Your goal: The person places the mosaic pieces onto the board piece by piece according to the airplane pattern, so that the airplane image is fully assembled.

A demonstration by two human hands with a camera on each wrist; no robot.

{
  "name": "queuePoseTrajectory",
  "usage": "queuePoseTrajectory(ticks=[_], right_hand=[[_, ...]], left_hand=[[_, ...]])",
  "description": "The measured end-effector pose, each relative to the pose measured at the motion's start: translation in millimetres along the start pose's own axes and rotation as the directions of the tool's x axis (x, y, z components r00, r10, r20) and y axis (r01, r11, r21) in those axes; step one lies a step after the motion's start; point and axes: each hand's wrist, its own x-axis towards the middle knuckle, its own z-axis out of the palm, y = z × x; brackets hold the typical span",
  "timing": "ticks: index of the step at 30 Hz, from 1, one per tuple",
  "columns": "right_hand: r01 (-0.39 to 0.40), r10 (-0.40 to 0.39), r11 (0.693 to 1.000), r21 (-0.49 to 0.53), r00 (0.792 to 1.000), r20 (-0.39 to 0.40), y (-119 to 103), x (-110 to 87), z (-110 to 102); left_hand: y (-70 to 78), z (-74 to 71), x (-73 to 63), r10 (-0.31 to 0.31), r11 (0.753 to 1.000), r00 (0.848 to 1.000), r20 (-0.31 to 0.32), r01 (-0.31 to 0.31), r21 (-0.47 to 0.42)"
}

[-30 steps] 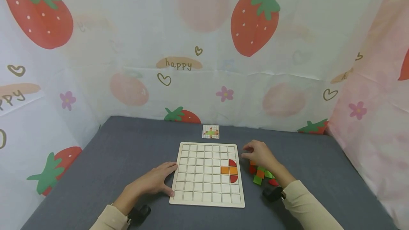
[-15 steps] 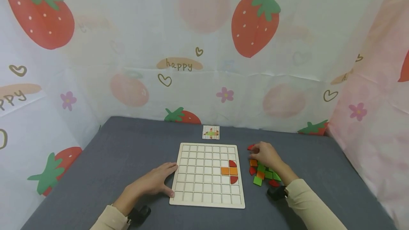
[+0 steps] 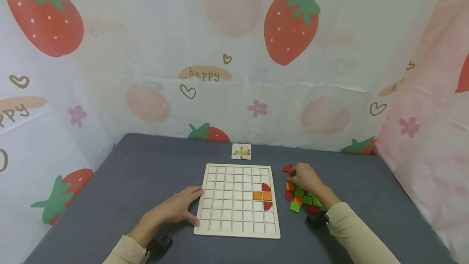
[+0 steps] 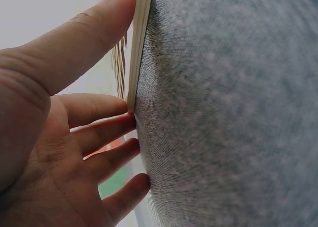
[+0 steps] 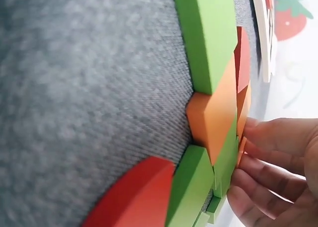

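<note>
A pale wooden grid board (image 3: pixel 231 204) lies flat on the dark table. Two orange squares (image 3: pixel 257 195) and two red rounded pieces (image 3: pixel 266 187) sit in cells at its right side. My left hand (image 3: pixel 176 207) rests at the board's left edge, its thumb on the rim and its fingers extended beside it. Right of the board, my right hand (image 3: pixel 308 177) is over a pile of coloured tiles. In the right wrist view, its thumb and fingertips pinch an orange tile (image 5: pixel 242 151), partly hidden behind green tiles (image 5: pixel 226 162).
A small pattern card (image 3: pixel 241 151) lies behind the board. The pile includes green tiles (image 3: pixel 294 207), orange tiles (image 3: pixel 298 200) and red pieces (image 3: pixel 313 210). A strawberry-print curtain (image 3: pixel 234 105) stands along the table's back and sides.
My right hand has shifted right and slightly nearer from the pile's far-left edge, and an orange tile now shows at its fingertips. Red pieces have come into view beyond it. The left hand stays put.
</note>
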Motion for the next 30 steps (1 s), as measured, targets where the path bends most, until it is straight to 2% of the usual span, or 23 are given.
queuePoseTrajectory(ticks=[11,17,24,30], right_hand=[[0.043,-0.043,0.998,-0.053,0.999,0.010,0.3,4.9,-0.1],[0.012,-0.011,0.999,-0.039,1.000,0.020,-0.9,5.2,0.9],[0.020,-0.020,0.999,-0.044,1.000,0.015,0.1,3.1,3.9],[0.047,-0.047,0.996,-0.075,0.999,-0.005,0.6,3.3,4.5]], left_hand=[[1.0,-0.4,0.2,-0.009,1.000,1.000,-0.001,0.009,-0.009],[0.4,-0.5,0.5,-0.034,0.999,0.999,0.009,0.034,-0.021],[-0.4,-0.1,-1.4,-0.004,1.000,1.000,-0.001,0.004,-0.020],[0.5,0.2,-1.0,-0.004,1.000,1.000,-0.005,0.004,-0.030]])
